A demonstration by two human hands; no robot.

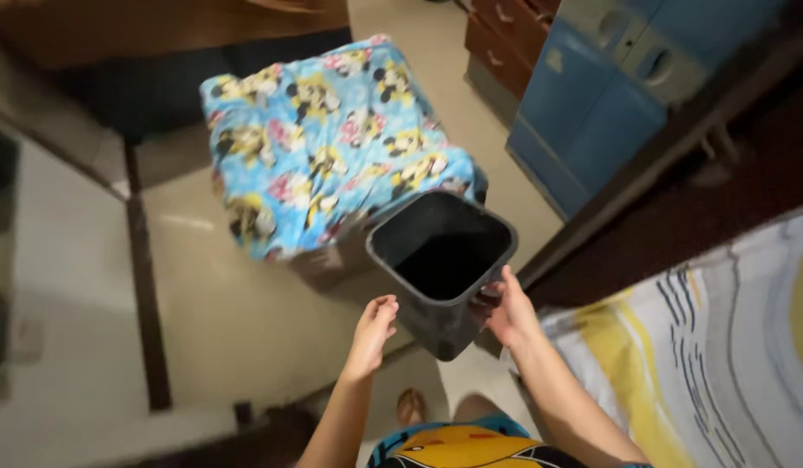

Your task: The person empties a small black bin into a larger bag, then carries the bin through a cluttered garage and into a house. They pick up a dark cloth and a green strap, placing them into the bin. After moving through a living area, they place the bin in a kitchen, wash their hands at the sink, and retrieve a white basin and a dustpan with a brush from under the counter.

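holding a square black bin off the floor, tipped so its empty mouth faces me. my right hand grips its near side, fingers curled around the rim; my left hand hovers loosely open beside it, just short of touching. a cartoon-print blue cloth lies behind.

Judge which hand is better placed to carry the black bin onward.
Right, probably. The right hand already grips the black bin at its rim and side, while the left hand hangs open beside it, apparently not touching.

Beige tiled floor — cloth-covered box; sandalled foot
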